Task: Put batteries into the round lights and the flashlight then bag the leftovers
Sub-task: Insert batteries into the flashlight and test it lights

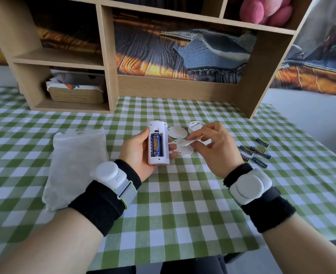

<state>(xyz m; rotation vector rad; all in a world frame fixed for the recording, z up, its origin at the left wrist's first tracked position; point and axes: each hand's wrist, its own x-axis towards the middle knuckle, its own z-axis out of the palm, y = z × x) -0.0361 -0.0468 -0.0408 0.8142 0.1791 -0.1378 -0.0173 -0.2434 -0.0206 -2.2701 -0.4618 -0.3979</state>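
Table (183,204) under green checked cloth; near edge runs just below the forearms, right edge falls away beyond the loose batteries (255,152). Broad bare cloth in front of both wrists. Wooden shelf unit (107,62) stands across the back, closing off that side.

Left hand (137,153) grips the white flashlight (158,143) upright above the cloth, fingers wrapped behind it, thumb on its left edge. Battery bay faces the camera, uncovered, with blue batteries seated inside. Right hand (216,147) is just right of the flashlight, thumb and fingertips pinching a thin white cover (185,143), held apart from the bay.

Three round lights (177,132) lie face down on the cloth behind and beneath the hands. Clear bag (74,165) lies flat to the left, well apart from the loose batteries.

The rear light is half hidden by the right hand; count of batteries in the bay unclear. Woven basket (76,94) sits in the lower shelf.
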